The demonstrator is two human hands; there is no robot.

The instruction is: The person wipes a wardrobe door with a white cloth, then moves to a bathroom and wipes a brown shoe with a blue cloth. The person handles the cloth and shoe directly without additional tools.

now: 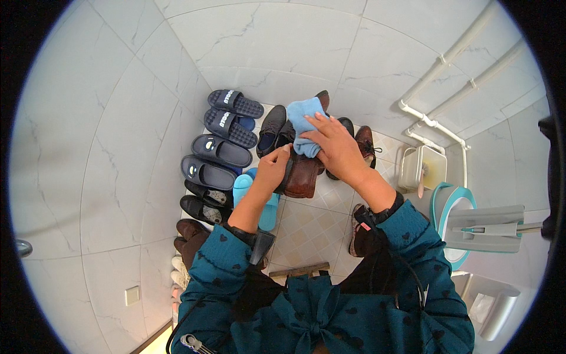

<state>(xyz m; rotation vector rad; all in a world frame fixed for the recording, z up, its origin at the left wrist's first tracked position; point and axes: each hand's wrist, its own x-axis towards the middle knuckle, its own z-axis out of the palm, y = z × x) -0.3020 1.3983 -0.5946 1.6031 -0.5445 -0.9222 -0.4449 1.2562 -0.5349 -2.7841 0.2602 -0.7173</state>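
Observation:
A reddish-brown leather shoe point(300, 179) is held up in front of me, its heel end towards my body. My left hand point(273, 168) grips it at the left edge of its opening. Under the fingers of my right hand point(338, 146), a light blue cloth point(306, 116) lies pressed on the shoe and covers its middle. The toe point(323, 98) shows beyond the cloth. Close by on the floor are a black lace-up shoe point(273, 126) on the left and a brown lace-up shoe point(365, 140) on the right.
Dark slippers point(227, 152) and other shoes line the left wall, with turquoise slippers point(268, 216) beside them. On the right stand a white bin point(404, 172) holding a brush and a teal-rimmed bucket point(437, 201) with a mop. White pipes point(424, 118) run along the tiled wall.

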